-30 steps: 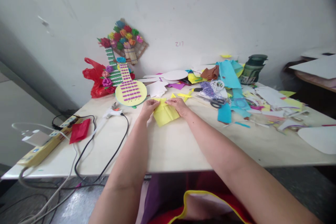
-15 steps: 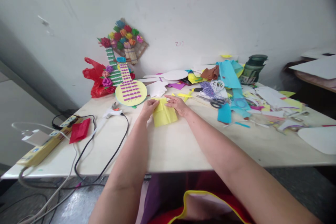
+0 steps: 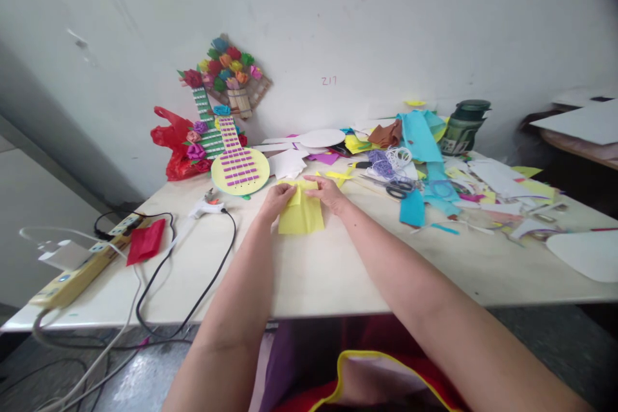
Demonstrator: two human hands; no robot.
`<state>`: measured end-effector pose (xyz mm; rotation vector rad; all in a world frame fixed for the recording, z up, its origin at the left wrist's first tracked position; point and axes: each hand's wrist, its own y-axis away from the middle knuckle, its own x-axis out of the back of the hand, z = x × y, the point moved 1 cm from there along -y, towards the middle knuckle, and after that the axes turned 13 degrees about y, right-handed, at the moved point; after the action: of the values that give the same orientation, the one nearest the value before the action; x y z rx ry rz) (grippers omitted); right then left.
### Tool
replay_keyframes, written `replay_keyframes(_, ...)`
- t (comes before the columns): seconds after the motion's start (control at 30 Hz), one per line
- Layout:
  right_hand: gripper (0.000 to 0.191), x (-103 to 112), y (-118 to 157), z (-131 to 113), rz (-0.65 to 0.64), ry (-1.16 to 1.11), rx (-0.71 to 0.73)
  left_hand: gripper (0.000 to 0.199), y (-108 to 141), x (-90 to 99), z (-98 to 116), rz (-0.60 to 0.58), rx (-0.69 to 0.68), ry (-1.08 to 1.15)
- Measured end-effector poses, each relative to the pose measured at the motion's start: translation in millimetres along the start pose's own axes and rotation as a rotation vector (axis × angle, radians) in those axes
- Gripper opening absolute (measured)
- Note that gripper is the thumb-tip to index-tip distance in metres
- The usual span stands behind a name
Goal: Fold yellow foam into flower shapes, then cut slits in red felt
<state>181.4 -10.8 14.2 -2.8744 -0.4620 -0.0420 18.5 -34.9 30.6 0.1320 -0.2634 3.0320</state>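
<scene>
A piece of creased yellow paper [image 3: 302, 214] hangs between my hands above the white table. My left hand [image 3: 280, 198] pinches its upper left part. At its upper right edge, my right hand [image 3: 327, 193] grips the paper between thumb and fingers. Just behind the hands lie white paper pieces [image 3: 288, 163] and a yellow strip [image 3: 340, 176]. A round yellow paper piece with purple bars [image 3: 240, 172] leans to the left of them.
A glue gun [image 3: 207, 206], cables, a red packet [image 3: 146, 241] and a power strip [image 3: 82, 280] are on the left. To the right are scissors [image 3: 399, 189], string [image 3: 386, 163], blue crepe paper [image 3: 421, 135], paper scraps and a green bottle [image 3: 465, 129].
The yellow paper has shifted slightly left and its lower edge hangs straighter. Both hands still hold it, with my left hand's fingers a little further over its top.
</scene>
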Motion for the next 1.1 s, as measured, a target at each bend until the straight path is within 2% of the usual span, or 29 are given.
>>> replay_keyframes(0.23, 0.038, -3.3, 1.9, -3.4, 0.145, 0.183, 0.010, 0.034, 2.3, -5.7, 4.3, -0.052, 0.005, -0.027)
replay_keyframes(0.5, 0.025, -5.0, -3.2, 5.8, 0.146, 0.161, -0.002, 0.036, 2.5, -6.9, 4.8, -0.078, 0.018, -0.031)
replay_keyframes(1.1, 0.015, -7.2, 1.3, -2.5, 0.141, 0.115, -0.071, 0.033, -0.1, -4.8, 3.0, -0.058, -0.016, -0.088)
